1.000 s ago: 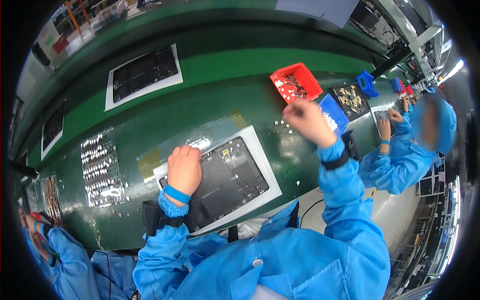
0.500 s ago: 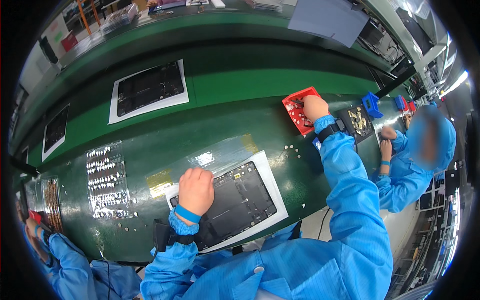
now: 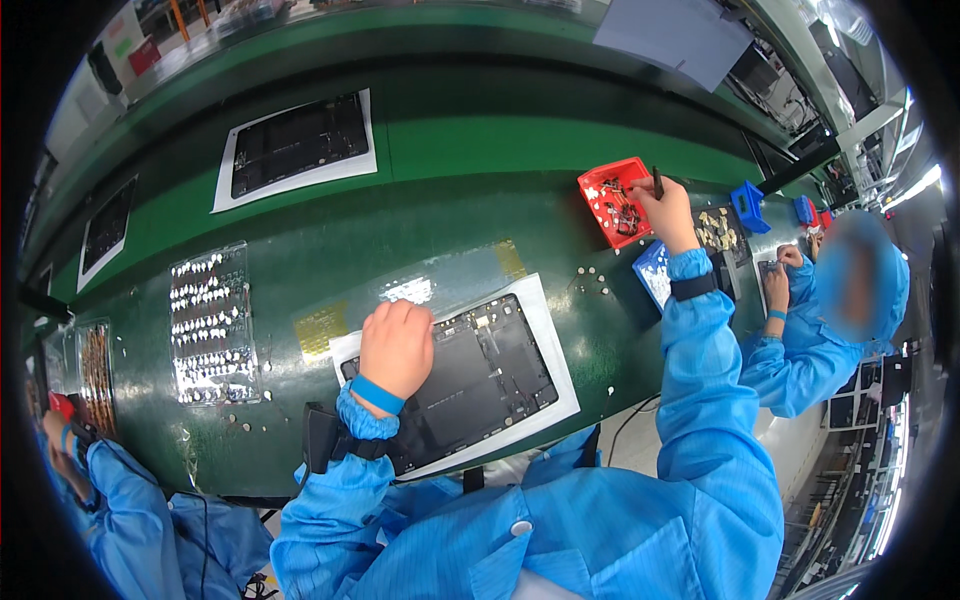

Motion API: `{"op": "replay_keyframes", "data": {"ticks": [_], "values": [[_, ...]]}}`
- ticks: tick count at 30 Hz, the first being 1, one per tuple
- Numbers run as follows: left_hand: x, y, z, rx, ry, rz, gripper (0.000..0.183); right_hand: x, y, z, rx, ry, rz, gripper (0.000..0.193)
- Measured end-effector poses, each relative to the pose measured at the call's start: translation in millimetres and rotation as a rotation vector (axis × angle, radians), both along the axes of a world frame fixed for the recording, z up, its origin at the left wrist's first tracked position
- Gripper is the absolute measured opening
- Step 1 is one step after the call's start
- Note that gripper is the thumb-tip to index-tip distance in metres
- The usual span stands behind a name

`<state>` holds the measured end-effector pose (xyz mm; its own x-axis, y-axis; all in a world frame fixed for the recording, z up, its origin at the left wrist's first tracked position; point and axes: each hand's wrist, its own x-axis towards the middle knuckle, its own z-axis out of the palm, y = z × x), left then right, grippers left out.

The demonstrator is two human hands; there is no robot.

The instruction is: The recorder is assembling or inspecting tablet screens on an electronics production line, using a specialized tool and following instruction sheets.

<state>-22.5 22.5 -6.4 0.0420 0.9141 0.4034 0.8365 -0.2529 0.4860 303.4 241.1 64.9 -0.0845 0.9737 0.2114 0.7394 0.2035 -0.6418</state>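
An open tablet-like device (image 3: 465, 385) with a black interior and small parts along its edges lies tilted on a white sheet (image 3: 556, 345) in front of me. My left hand (image 3: 396, 348) rests over its upper left corner, fingers curled together; what is under them is hidden. My right hand (image 3: 668, 212) is at the right rim of a red bin (image 3: 593, 192) and grips a slim black tool (image 3: 657, 182) that looks like tweezers. Inside the bin lie small black, red and white parts (image 3: 626, 214). Beside it stands a blue bin (image 3: 652, 275) with white pieces.
A clear tray (image 3: 211, 390) with rows of small white-tipped parts lies left. Further devices (image 3: 302, 142) on white sheets lie along the far strip. Loose round pieces (image 3: 591, 280) dot the table. Co-workers sit on both sides; the right one's hands (image 3: 780, 285) are close to a dark tray (image 3: 718, 232).
My right hand has drawn back from inside the red bin to its right rim, uncovering the parts and the blue bin. My left hand stays at the device. The view has shifted slightly.
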Motion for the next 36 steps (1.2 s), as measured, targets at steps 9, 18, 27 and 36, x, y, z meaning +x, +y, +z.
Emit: {"op": "replay_keyframes", "data": {"ticks": [9,18,27,36], "values": [[-2.0,3.1,-9.8,0.009,-0.031,-0.011,0.006,-93.5,-145.7,-31.3,-0.283,0.424,0.185,0.01],[-3.0,1.7,-7.1,0.007,-0.045,-0.01,0.007,-117.9,-151.2,-45.9,-0.391,0.547,0.108,0.017],[-2.8,-0.9,-6.2,0.011,-0.024,-0.006,0.008,-117.0,-140.0,-62.4,-0.408,0.464,0.091,0.008],[-3.0,-0.7,-5.9,0.027,-0.009,-0.008,0.009,-120.3,-134.2,-70.7,-0.223,0.174,0.122,0.013]]}}
